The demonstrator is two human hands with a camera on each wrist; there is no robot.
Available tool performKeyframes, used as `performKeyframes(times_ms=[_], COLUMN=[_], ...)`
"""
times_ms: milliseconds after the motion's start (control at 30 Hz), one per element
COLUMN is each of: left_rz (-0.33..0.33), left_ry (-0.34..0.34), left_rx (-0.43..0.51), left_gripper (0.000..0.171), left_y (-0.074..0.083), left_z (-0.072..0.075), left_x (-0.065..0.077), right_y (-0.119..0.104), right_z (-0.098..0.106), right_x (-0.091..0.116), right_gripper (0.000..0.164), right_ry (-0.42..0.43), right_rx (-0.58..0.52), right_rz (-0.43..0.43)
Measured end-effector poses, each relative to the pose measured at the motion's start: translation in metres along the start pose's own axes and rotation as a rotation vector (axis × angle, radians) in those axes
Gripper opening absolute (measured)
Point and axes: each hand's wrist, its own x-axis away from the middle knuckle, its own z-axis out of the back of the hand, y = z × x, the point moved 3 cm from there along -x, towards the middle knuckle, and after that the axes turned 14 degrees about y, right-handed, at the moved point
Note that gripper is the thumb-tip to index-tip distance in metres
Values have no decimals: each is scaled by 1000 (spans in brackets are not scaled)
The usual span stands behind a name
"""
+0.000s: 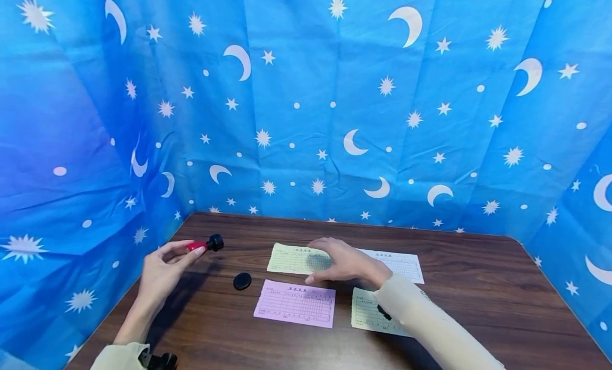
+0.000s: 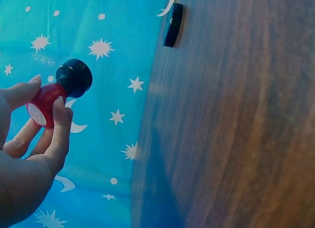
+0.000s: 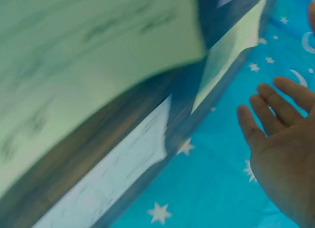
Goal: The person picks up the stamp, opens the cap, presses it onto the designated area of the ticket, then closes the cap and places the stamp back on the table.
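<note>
My left hand (image 1: pixel 162 271) pinches the red handle (image 1: pixel 196 246) of a stamp between thumb and fingers, off the table at the left. The stamp's black round end (image 2: pixel 75 78) points away from the palm, and a pale disc marks the handle's end. My right hand (image 1: pixel 341 261) hovers over the yellow slip (image 1: pixel 289 258), its fingers loosely spread and holding nothing. Behind that hand lies a white slip (image 1: pixel 404 266), partly covered by it. A pink slip (image 1: pixel 295 303) lies nearer the front. The right sleeve covers part of a green slip (image 1: pixel 365 311).
A round black cap (image 1: pixel 242 280) lies on the brown wooden table (image 1: pixel 215 327), between the left hand and the slips. A blue curtain (image 1: pixel 306 120) with white moons and stars surrounds the table's back and sides.
</note>
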Motion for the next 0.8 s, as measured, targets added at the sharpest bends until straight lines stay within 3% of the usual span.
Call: performKeyframes(times_ms=[233,500,800], left_rz=[-2,-20,-45], left_ry=[-23,-46,-73], left_rx=[11,-5,-21], left_gripper=[59,59,57], left_y=[-2,-1,2], left_z=[1,-4,-13], left_x=[6,12,17], right_y=[20,53,63], right_z=[3,-7,-8], right_x=[12,24,23], right_gripper=[102,102,102], right_ry=[-75,-119,-127], right_rx=[103,241,305], right_rz=[70,84,116])
